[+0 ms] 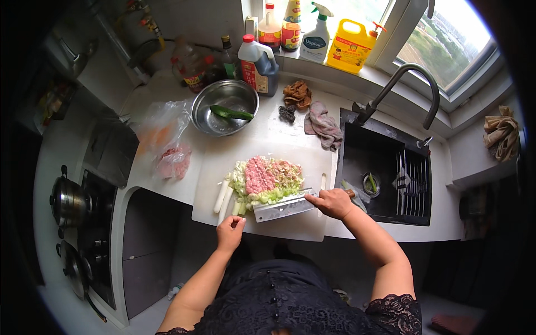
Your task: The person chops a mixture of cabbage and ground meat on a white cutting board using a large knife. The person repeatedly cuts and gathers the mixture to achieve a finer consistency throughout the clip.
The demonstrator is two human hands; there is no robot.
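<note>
My right hand [334, 203] grips the handle of a cleaver [283, 209], its wide blade lying along the near side of a food heap on the white cutting board [290, 228]. Pink minced meat [260, 175] tops the heap, ringed by chopped green onion [237, 180]. At the board's near edge, my left hand [230, 230] has its thumb and fingers pressed together at the end of a short pale-green onion piece [239, 208]. White onion stalks [221, 200] lie just left of that piece. My fingers partly hide its near end.
Behind the board stands a steel bowl [204, 114] with a green cucumber-like vegetable [230, 113]. A plastic bag [167, 125] and wrapped pink meat [173, 163] lie left. Rags [322, 125] sit before the black sink [385, 215]. Bottles [258, 66] line the back; a pot [70, 202] stands far left.
</note>
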